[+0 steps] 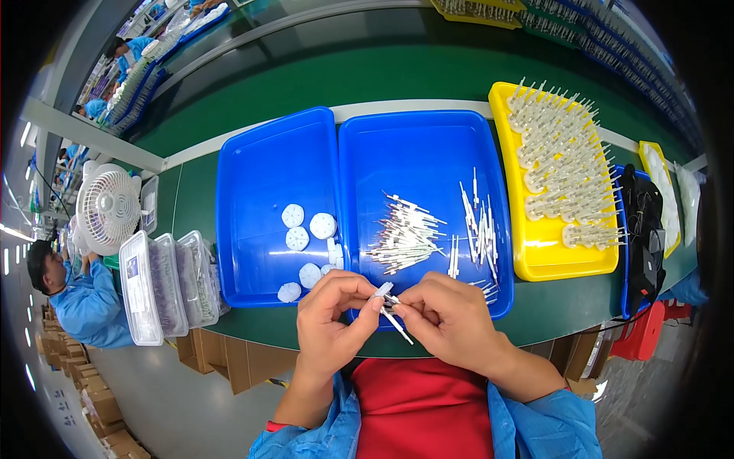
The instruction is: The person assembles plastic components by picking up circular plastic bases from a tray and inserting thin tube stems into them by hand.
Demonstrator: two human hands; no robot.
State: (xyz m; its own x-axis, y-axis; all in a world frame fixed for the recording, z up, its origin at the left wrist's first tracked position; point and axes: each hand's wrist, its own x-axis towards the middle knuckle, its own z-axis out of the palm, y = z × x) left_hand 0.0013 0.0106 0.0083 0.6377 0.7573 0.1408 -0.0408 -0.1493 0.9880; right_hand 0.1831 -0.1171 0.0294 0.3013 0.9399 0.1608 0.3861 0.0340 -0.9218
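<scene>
Above the table's front edge, my left hand [333, 315] is closed, pinching a small white plastic disc [384, 290] seen edge-on. My right hand [453, 315] meets it from the right, its fingertips closed at thin white sticks [398, 326] that stick out from the disc and slant down. Fingers partly hide where disc and sticks join. Behind my hands, a blue tray [359, 145] holds a pile of thin white sticks [405, 233] with dark or reddish ends, plus looser ones on its right side. Several white slotted discs [297, 239] lie in the left blue tray [237, 176].
At the right, a yellow tray [527, 264] carries rows of discs fitted with sticks. Beyond it lie a black cable bundle [646, 229] and a red stool [641, 333]. Clear plastic boxes [168, 287] and a white fan [108, 203] stand left, near a person in blue [92, 306].
</scene>
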